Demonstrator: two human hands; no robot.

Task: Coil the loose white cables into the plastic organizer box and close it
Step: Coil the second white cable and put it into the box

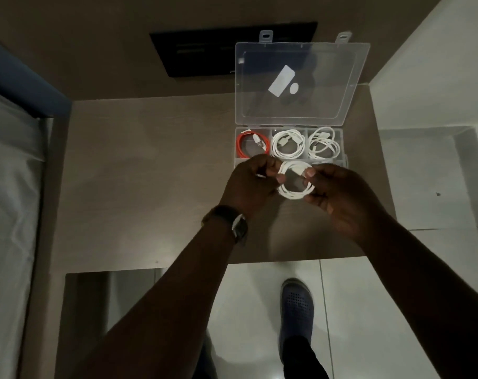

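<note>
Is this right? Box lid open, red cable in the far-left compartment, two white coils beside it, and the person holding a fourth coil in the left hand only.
Not quite. Both hands hold the white coil: the left hand and the right hand grip it from either side, as the head view shows. The rest stands: the lid is open, the red cable is far left, two white coils beside it.

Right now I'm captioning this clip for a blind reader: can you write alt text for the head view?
Two hands, left hand and right hand, hold a coiled white cable over an open clear organizer box on a beige counter. Its far compartments hold an orange cable and two white coils.
</note>
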